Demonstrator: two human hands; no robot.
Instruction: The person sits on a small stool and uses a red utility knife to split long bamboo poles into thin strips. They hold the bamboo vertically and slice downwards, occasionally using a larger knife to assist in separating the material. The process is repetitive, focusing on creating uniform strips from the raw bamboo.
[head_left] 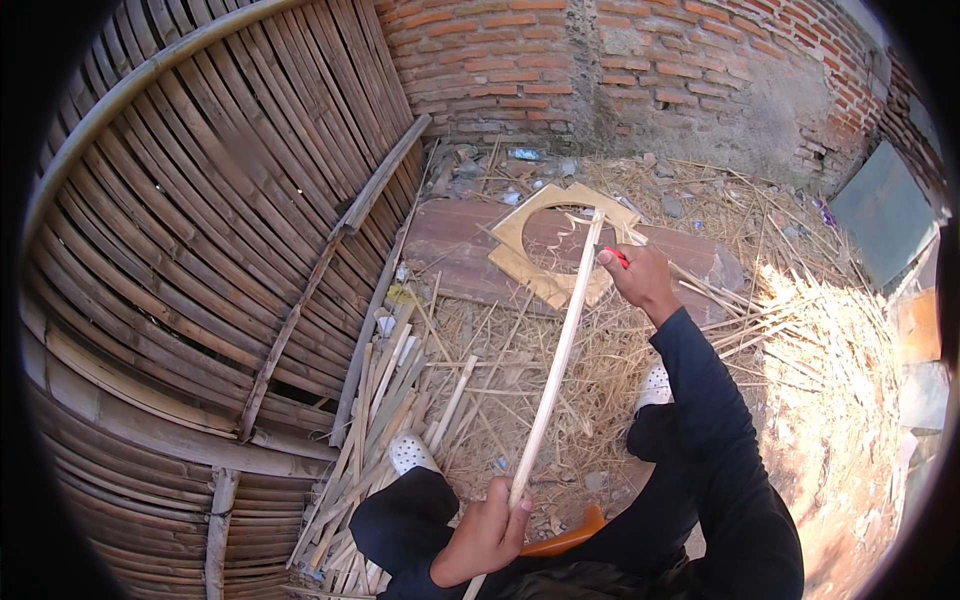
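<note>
A long pale wooden strip [556, 370] runs from my lap up and away to a tan board with a large round hole [512, 268]. Near its lower end, my left hand [485, 535] is wrapped round the strip. Toward the far end, my right hand [642, 280] grips a small knife with a red handle [617, 257]. The dark blade sits against the strip's right side, mostly hidden by the fingers. Thin curled shavings [572, 222] lie in and around the board's hole, just beyond the strip.
Under the holed board lies a reddish-brown plank [440, 235]. Several cut strips [375, 420] are piled on my left beside a bamboo slat wall [220, 200]. Straw-like shavings [830, 370] cover the ground on the right. A brick wall [690, 70] closes the back.
</note>
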